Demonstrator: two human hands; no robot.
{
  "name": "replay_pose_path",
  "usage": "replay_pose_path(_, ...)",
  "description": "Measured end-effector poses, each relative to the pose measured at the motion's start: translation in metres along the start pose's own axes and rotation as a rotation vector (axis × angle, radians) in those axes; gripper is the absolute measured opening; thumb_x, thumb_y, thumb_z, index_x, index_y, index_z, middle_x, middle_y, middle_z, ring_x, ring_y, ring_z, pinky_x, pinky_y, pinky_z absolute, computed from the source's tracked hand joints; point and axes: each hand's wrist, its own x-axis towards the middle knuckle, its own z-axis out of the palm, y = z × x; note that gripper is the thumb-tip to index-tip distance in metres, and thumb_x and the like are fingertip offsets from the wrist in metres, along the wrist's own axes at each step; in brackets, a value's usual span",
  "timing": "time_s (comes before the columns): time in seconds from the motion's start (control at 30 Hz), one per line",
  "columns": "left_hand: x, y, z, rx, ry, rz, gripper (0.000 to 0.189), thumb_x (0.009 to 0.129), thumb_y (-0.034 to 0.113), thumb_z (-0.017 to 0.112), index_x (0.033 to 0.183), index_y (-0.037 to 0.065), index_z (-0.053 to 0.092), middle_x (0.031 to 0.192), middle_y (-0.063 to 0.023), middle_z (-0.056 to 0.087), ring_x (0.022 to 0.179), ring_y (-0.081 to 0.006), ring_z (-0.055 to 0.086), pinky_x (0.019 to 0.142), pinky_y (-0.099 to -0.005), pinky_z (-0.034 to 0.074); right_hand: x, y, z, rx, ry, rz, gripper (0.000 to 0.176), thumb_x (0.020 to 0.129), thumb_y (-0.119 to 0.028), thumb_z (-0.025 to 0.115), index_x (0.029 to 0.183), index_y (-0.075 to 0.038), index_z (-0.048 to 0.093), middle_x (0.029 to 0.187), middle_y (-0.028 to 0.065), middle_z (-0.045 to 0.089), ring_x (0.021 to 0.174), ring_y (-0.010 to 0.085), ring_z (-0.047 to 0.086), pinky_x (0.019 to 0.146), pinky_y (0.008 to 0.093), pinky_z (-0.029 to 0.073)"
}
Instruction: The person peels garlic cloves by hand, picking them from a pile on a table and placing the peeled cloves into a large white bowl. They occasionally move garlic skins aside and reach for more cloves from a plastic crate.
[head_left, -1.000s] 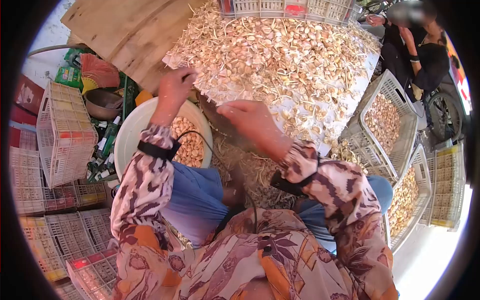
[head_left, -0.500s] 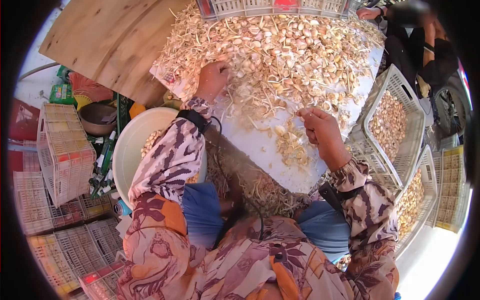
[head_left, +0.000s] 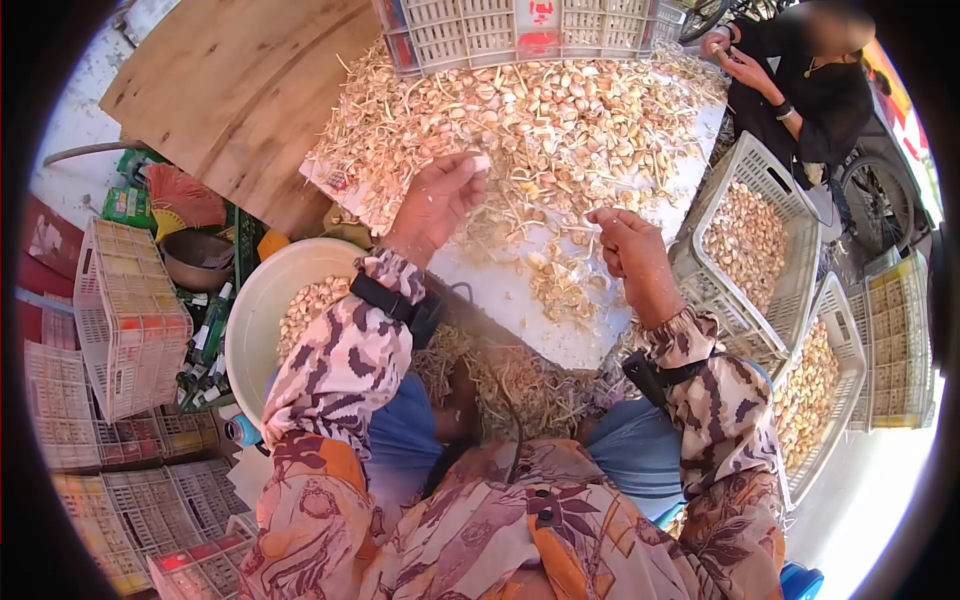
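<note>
A big heap of garlic bulbs and dry stalks covers a white table in front of me. My left hand is raised over the near edge of the heap and pinches a garlic bulb at its fingertips. My right hand hovers to the right with its fingers curled, close to a small cluster of garlic on the bare table; I cannot tell whether it holds anything. A white bucket with trimmed garlic stands at my left knee.
Two grey crates of garlic lean at the right, and a crate sits behind the heap. Empty crates are stacked at left beside a wooden board. Another person sits at the far right. Cut stalks fill my lap.
My left hand has lifted out of the heap with a garlic bulb pinched in its fingers. My right hand stays over the table with little change.
</note>
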Motion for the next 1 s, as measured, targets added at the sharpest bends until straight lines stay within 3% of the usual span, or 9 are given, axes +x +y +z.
replay_pose_path(0.13, -0.103, 0.023, 0.112, -0.259, -0.356, 0.097, 0.021, 0.091, 0.015, 0.057, 0.106, 0.001, 0.056, 0.088, -0.0071, 0.059, 0.068, -0.0123, 0.052, 0.062, -0.0251, 0.044, -0.002, 0.001, 0.004, -0.003, -0.033, 0.009, 0.021, 0.089, -0.022, 0.058, 0.095, -0.002, 0.06, 0.059, -0.0087, 0.036, 0.046, 0.0021, 0.027, 0.041, 0.0197, 0.019)
replay_pose_path(0.2, -0.153, 0.042, 0.162, -0.299, -0.782, 0.215, 0.011, 0.092, 0.01, 0.052, 0.095, 0.001, 0.057, 0.079, -0.0103, 0.055, 0.065, -0.019, 0.052, 0.052, -0.0268, 0.042, -0.004, 0.001, -0.001, 0.0, -0.036, -0.009, 0.021, 0.089, -0.022, 0.058, 0.094, -0.002, 0.059, 0.059, -0.0089, 0.035, 0.046, 0.0022, 0.027, 0.041, 0.0197, 0.018)
replay_pose_path(0.23, -0.158, 0.053, 0.186, -0.437, -1.156, 0.197, 0.016, 0.09, 0.013, 0.055, 0.094, -0.003, 0.059, 0.088, -0.0148, 0.057, 0.069, -0.0168, 0.054, 0.063, -0.0284, 0.044, -0.006, 0.0, -0.003, -0.001, -0.045, -0.007, 0.02, 0.089, -0.022, 0.058, 0.094, -0.003, 0.059, 0.059, -0.009, 0.035, 0.046, 0.0021, 0.027, 0.041, 0.0196, 0.018)
replay_pose_path(0.27, -0.179, 0.06, 0.204, -0.479, -1.151, 0.246, 0.012, 0.088, 0.004, 0.052, 0.085, -0.004, 0.06, 0.081, -0.0202, 0.056, 0.066, -0.0275, 0.055, 0.049, -0.0312, 0.043, -0.009, 0.001, -0.006, -0.004, -0.055, 0.0, 0.02, 0.09, -0.022, 0.057, 0.095, -0.003, 0.059, 0.059, -0.0092, 0.034, 0.046, 0.002, 0.027, 0.041, 0.0195, 0.018)
replay_pose_path(0.33, -0.224, 0.058, 0.235, -0.605, -0.727, 0.406, 0.009, 0.078, 0.003, 0.067, 0.083, -0.003, 0.064, 0.074, -0.0155, 0.059, 0.056, -0.0233, 0.053, 0.046, -0.0315, 0.044, -0.014, 0.0, -0.012, 0.005, -0.049, 0.011, 0.019, 0.09, -0.022, 0.056, 0.095, -0.003, 0.059, 0.059, -0.0094, 0.034, 0.046, 0.0018, 0.026, 0.041, 0.0192, 0.018)
replay_pose_path(0.53, -0.225, 0.058, 0.214, -0.308, -0.679, 0.723, 0.007, 0.083, -0.001, 0.06, 0.086, -0.008, 0.061, 0.085, -0.0243, 0.059, 0.066, -0.0298, 0.057, 0.054, -0.0353, 0.048, -0.023, -0.003, -0.025, 0.053, -0.005, -0.032, 0.018, 0.09, -0.021, 0.058, 0.094, -0.003, 0.059, 0.058, -0.0089, 0.034, 0.045, 0.0015, 0.025, 0.04, 0.0189, 0.017)
replay_pose_path(0.73, -0.221, 0.076, 0.177, 0.006, -0.712, 0.626, 0.018, 0.084, 0.006, 0.059, 0.097, -0.006, 0.061, 0.092, -0.0247, 0.058, 0.07, -0.0303, 0.059, 0.06, -0.037, 0.052, -0.04, -0.035, -0.032, 0.201, -0.035, -0.169, 0.023, 0.091, -0.019, 0.054, 0.101, 0.001, 0.057, 0.059, -0.008, 0.034, 0.046, 0.0012, 0.027, 0.04, 0.0175, 0.018)
replay_pose_path(0.9, -0.208, 0.106, 0.149, 0.432, -0.683, 0.555, 0.01, 0.079, 0.0, 0.058, 0.088, -0.004, 0.06, 0.086, -0.0192, 0.057, 0.075, -0.0275, 0.058, 0.062, -0.0362, 0.049, -0.037, -0.045, -0.029, 0.254, 0.01, -0.17, 0.023, 0.092, -0.019, 0.053, 0.101, 0.001, 0.057, 0.059, -0.0078, 0.032, 0.048, 0.0014, 0.027, 0.042, 0.0173, 0.019)
replay_pose_path(1.0, -0.192, 0.131, 0.1, 1.148, -0.334, 0.515, 0.008, 0.076, -0.004, 0.056, 0.083, -0.003, 0.06, 0.083, -0.0159, 0.056, 0.078, -0.0259, 0.057, 0.063, -0.0357, 0.046, -0.038, -0.045, -0.031, 0.277, -0.011, -0.117, 0.023, 0.092, -0.02, 0.053, 0.101, 0.001, 0.057, 0.06, -0.0074, 0.032, 0.048, 0.0019, 0.028, 0.042, 0.0174, 0.019)
